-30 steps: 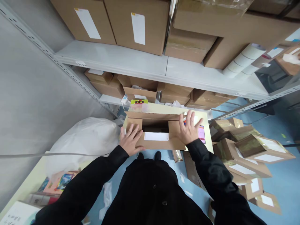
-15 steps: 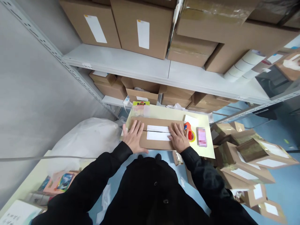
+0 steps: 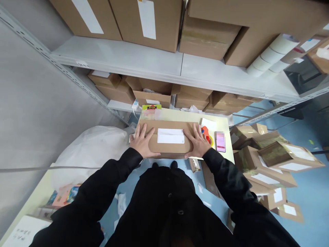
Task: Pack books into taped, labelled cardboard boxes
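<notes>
A brown cardboard box (image 3: 169, 148) lies on the pale yellow table (image 3: 177, 115), its top flaps together and a white label (image 3: 170, 138) across the seam. On its left end rests my left hand (image 3: 143, 141), fingers spread over the top and thumb along the near edge. My right hand (image 3: 197, 141) lies on the right end in the same way, fingers apart. Neither hand is wrapped round anything. Just right of my right hand sits a red tape dispenser (image 3: 205, 131) with a yellow roll, and beyond it a phone (image 3: 220, 141) with a pink screen.
Metal shelves (image 3: 123, 55) full of cartons stand behind the table. Several taped boxes (image 3: 269, 168) are piled on the right. A large white plastic bag (image 3: 92, 151) bulges at the left, near a side table with small packages. A yellow-green packet (image 3: 151, 107) lies at the table's back.
The gap between the flaps has narrowed and the label's halves now meet. My right hand's thumb has spread to the near edge. The view has shifted slightly.
</notes>
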### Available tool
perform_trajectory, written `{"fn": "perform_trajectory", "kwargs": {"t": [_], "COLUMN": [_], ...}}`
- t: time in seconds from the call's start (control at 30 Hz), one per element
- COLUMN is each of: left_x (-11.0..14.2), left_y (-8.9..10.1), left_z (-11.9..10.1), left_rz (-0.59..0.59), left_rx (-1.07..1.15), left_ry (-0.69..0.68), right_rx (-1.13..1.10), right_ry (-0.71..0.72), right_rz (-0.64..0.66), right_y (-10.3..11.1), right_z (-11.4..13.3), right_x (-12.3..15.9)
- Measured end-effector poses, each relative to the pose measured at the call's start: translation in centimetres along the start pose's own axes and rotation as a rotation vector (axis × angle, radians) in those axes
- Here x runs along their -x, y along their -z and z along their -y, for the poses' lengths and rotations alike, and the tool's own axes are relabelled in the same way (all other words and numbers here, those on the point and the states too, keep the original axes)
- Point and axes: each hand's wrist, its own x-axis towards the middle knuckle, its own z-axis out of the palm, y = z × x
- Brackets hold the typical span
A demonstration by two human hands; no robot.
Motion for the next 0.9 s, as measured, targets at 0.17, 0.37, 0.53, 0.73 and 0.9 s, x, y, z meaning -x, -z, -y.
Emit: {"fn": "perform_trajectory", "kwargs": {"t": [0.17,0.37,0.53,0.73,0.9], "left_x": [1.3,1.0,1.5,0.2,-2.5], "left_y": [-1.2,0.7,5.7,9.6,7.1], "left_z": [0.8,0.5,-0.4,-0.6,0.2], "left_rz": [-0.007,-0.057,-0.106,-0.127,-0.037], "left_rx": [0.06,0.039,0.01,-0.004,0.037], "left_ry": [-0.001,-0.039,-0.038,-0.042,-0.053], "right_rx": [-0.141,-0.181,-0.17,-0.15,-0.187], "right_ry": [-0.051,0.002,0.061,0.071,0.047], "right_rz": [-0.092,-0.12,-0.18,-0.204,-0.154], "right_y": [-1.8,0.1,5.1,8.4,6.2], "right_z": [0.1,0.1,1.3,1.7,-0.1], "right_x": [2.1,1.4,1.7,0.8,-1.9]}}
